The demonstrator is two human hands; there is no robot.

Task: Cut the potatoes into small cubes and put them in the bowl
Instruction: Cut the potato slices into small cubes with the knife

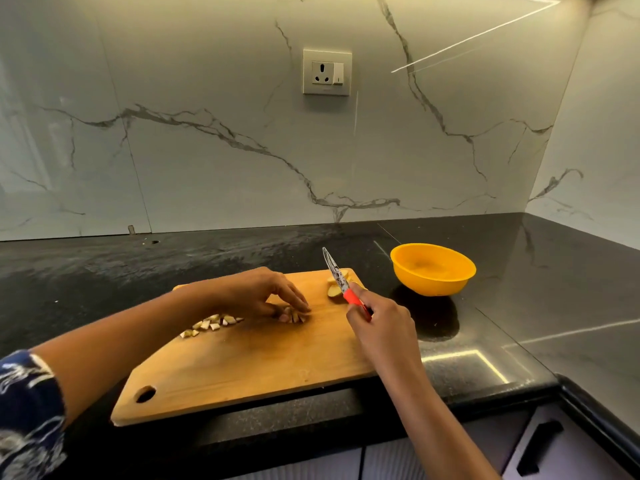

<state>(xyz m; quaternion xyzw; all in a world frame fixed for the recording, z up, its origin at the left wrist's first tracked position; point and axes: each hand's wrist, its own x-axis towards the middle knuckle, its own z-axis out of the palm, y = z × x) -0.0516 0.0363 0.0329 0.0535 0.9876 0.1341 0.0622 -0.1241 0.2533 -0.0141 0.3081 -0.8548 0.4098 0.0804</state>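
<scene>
Steadying a cut potato piece (pixel 295 318) for dicing, the left hand (pixel 261 292) arches over it, fingertips (pixel 306 309) pinching it on the rectangular wooden cutting board (pixel 242 368). The right hand (pixel 379 323) grips the red-handled knife (pixel 343 284), blade raised clear. Diced cubes (pixel 209 325) lie leftward; the round yellow plastic bowl (pixel 433 282) stands on the bench (pixel 519 323), right.

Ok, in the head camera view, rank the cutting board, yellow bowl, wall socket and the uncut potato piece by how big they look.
Largest: cutting board
then yellow bowl
then wall socket, though it hangs farther from the camera, so real size is unsure
smallest: uncut potato piece
</scene>
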